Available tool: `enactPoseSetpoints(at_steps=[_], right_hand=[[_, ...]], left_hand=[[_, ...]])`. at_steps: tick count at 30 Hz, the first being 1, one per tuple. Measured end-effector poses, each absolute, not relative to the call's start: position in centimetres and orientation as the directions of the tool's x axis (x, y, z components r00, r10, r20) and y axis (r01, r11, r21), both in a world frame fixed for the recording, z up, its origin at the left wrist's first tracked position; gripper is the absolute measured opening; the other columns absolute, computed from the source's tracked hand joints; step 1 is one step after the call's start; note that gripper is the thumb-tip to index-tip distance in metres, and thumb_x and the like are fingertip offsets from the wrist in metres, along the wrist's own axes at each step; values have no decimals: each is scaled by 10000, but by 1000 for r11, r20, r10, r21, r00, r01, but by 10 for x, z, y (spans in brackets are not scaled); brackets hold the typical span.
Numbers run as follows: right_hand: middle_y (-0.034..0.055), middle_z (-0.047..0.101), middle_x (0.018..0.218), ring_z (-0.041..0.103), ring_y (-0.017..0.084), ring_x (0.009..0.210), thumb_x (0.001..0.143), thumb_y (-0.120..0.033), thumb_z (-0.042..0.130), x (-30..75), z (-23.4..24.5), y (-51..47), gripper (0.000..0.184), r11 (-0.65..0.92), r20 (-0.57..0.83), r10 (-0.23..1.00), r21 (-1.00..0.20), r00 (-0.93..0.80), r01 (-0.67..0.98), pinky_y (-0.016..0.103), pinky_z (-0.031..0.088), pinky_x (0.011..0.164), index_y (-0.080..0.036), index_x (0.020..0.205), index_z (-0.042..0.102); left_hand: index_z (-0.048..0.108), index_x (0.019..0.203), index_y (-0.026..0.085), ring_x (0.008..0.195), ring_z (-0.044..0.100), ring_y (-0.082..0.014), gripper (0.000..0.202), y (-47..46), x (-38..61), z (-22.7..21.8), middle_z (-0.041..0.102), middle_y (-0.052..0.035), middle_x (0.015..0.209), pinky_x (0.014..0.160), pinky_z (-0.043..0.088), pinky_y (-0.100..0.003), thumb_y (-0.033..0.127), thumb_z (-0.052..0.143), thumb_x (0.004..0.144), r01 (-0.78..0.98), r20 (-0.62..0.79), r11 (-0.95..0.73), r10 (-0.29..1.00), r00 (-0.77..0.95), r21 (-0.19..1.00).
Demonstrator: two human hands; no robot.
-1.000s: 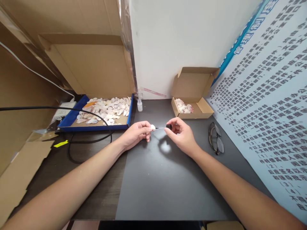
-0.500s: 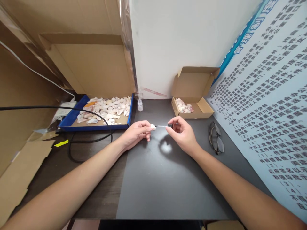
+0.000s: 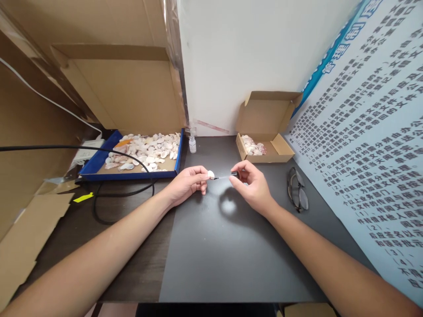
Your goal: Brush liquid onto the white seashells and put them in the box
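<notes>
Between the thumb and fingers of my left hand [image 3: 190, 184] is a small whitish seashell [image 3: 210, 175]. My right hand [image 3: 250, 185] pinches the black cap of an applicator brush [image 3: 234, 175]. Its thin, clear stem points left, and the dark brush tip is at the shell's right edge; whether it touches cannot be made out. Behind my left hand a small clear bottle [image 3: 192, 144] with a pale label stands upright, its top uncapped.
A blue-rimmed cardboard box [image 3: 132, 177] full of shells stands open at the back left, a black cable [image 3: 125, 152] looping over its front. At the back right is a smaller open box [image 3: 277, 154] with shells. Glasses [image 3: 297, 190] lie at the right.
The brush in my right hand has tipped slightly, its tip now a little lower along the shell's right edge. Both hands stay almost in place, still holding the shell and the brush.
</notes>
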State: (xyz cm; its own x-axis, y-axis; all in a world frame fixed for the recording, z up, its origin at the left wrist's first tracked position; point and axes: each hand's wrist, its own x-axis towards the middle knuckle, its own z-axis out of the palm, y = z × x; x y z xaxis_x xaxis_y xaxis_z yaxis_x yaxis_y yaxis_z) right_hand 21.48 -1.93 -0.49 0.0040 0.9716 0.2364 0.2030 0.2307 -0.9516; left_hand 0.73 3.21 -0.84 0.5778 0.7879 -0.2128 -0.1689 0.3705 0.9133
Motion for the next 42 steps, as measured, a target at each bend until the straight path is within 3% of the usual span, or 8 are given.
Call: enactPoseSetpoints(at_steps=[6, 9, 13, 17, 24, 27, 32, 42], right_hand=[[-42, 432, 673, 422, 79, 552, 778, -319, 671, 215, -5, -17, 209, 207, 223, 974, -952, 48, 227, 231, 366, 532, -186, 876, 543], [-54, 393, 656, 415, 80, 536, 792, -353, 654, 216, -4, -16, 228, 197, 204, 978, -971, 39, 133, 231, 362, 516, -191, 900, 535], [-45, 422, 669, 430, 79, 553, 774, -337, 675, 217, -5, -15, 227, 214, 220, 975, -959, 11, 188, 231, 371, 531, -183, 884, 549], [-50, 410, 652, 425, 83, 527, 794, -370, 647, 218, -6, -15, 237, 193, 196, 980, -973, 15, 125, 233, 358, 504, -191, 904, 537], [-34, 455, 673, 441, 95, 565, 822, -288, 655, 216, -3, -22, 154, 338, 359, 933, -896, 21, 286, 250, 393, 556, -205, 916, 567], [-31, 461, 682, 446, 91, 560, 794, -271, 661, 215, -4, -21, 152, 313, 333, 943, -887, 0, 339, 251, 390, 550, -199, 878, 557], [-37, 440, 678, 432, 88, 555, 800, -303, 636, 214, -3, -19, 180, 259, 273, 961, -944, 39, 203, 241, 378, 533, -198, 906, 535], [-36, 452, 722, 439, 82, 562, 765, -289, 656, 211, -4, -20, 240, 208, 219, 975, -960, 41, 189, 233, 373, 524, -206, 904, 477]], left_hand=[[596, 772, 128, 529, 515, -70, 239, 32, 7, -9, 551, 31, 593, 538, 480, -212, 287, 773, 751, -167, -208, 366, 786, 582, 916], [596, 778, 129, 530, 514, -71, 235, 33, 7, -9, 552, 30, 592, 543, 483, -215, 289, 767, 757, -157, -207, 361, 782, 588, 919], [578, 780, 134, 526, 511, -70, 240, 32, 7, -9, 545, 35, 588, 536, 475, -211, 293, 757, 763, -149, -210, 359, 782, 587, 921], [566, 788, 141, 525, 513, -69, 253, 31, 8, -8, 567, 30, 626, 532, 473, -218, 298, 760, 754, -151, -212, 363, 783, 585, 920], [574, 802, 138, 536, 514, -68, 250, 32, 8, -8, 575, 27, 657, 539, 476, -223, 298, 759, 751, -138, -210, 358, 773, 598, 923], [557, 797, 146, 541, 515, -69, 262, 31, 8, -7, 563, 32, 651, 541, 472, -220, 296, 764, 742, -132, -219, 360, 778, 589, 924], [552, 800, 148, 541, 510, -72, 284, 30, 9, -6, 540, 39, 629, 543, 471, -223, 314, 772, 729, -109, -223, 350, 776, 590, 930], [565, 812, 146, 551, 511, -69, 301, 30, 9, -7, 557, 32, 663, 551, 473, -228, 343, 777, 728, -102, -219, 343, 774, 595, 934]])
